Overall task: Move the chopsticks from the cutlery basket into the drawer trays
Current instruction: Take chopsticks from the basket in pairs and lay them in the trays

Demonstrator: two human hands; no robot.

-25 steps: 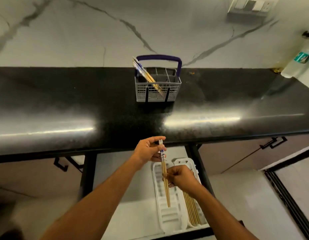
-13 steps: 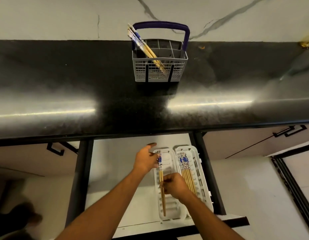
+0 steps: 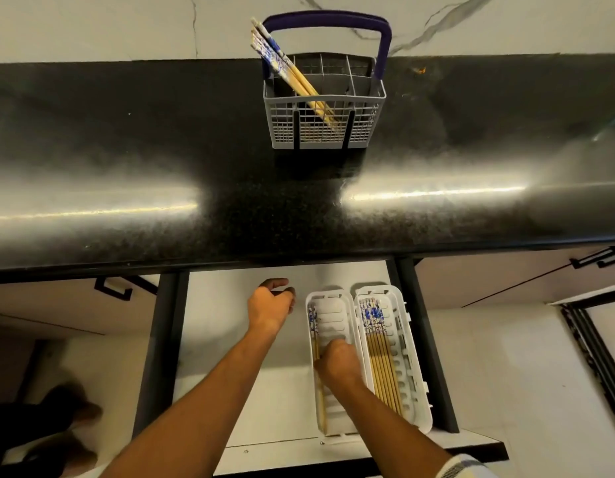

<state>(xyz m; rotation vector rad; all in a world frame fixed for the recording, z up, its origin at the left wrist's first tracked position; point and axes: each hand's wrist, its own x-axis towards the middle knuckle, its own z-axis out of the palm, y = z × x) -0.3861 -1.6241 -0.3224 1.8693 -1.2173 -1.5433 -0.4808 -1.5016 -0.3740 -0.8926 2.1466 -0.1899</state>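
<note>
A grey cutlery basket (image 3: 325, 127) with a purple handle stands at the back of the black counter. Several wooden chopsticks (image 3: 288, 72) with blue-patterned tops lean to the left in it. Below, in the open drawer, two white trays lie side by side. The right tray (image 3: 404, 339) holds several chopsticks (image 3: 378, 360) laid lengthwise. A pair of chopsticks (image 3: 314, 334) lies along the left wall of the left tray (image 3: 330, 294). My right hand (image 3: 337, 362) rests in that tray, fingers closed on the pair's middle. My left hand (image 3: 270, 305) hovers left of the trays, loosely curled and empty.
The black counter (image 3: 230, 208) overhangs the back of the drawer (image 3: 237, 374), whose white floor lies left of the trays. Dark drawer rails run on both sides. Cabinet fronts with black handles (image 3: 115, 288) flank the drawer. A dark blurred shape lies on the floor at bottom left.
My left hand has let go of the pair's patterned end and drawn off to the left. My right hand has lowered the pair into the left tray.
</note>
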